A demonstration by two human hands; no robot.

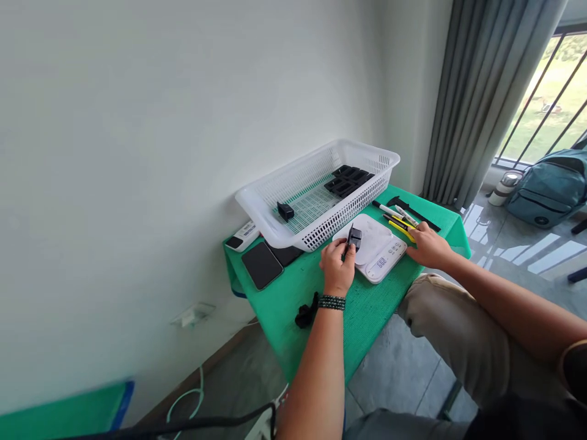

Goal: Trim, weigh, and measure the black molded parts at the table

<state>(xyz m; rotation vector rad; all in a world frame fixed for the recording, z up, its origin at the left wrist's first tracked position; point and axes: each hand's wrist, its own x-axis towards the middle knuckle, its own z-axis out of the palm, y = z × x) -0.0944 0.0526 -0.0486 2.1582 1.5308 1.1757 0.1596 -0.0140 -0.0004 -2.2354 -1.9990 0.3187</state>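
My left hand (338, 263), with a beaded bracelet at the wrist, pinches a small black plastic part (354, 238) that has a thin flange and a boxy body. It is held over the white digital kitchen scale (378, 272), whose display is lit. My right hand (427, 245) lies at the scale's right side, its fingers closed on the near end of a yellow-and-black utility knife (402, 230). Beside the knife are a white marker pen (389, 210), another white pen (404, 215) and a black caliper (415, 212).
A white plastic basket (279, 235) stands against the wall with several black parts (348, 180) and a single black part (285, 211) inside. A smartphone (262, 266), a white device (243, 237) and a black object (306, 313) lie on the green-covered table (293, 360).
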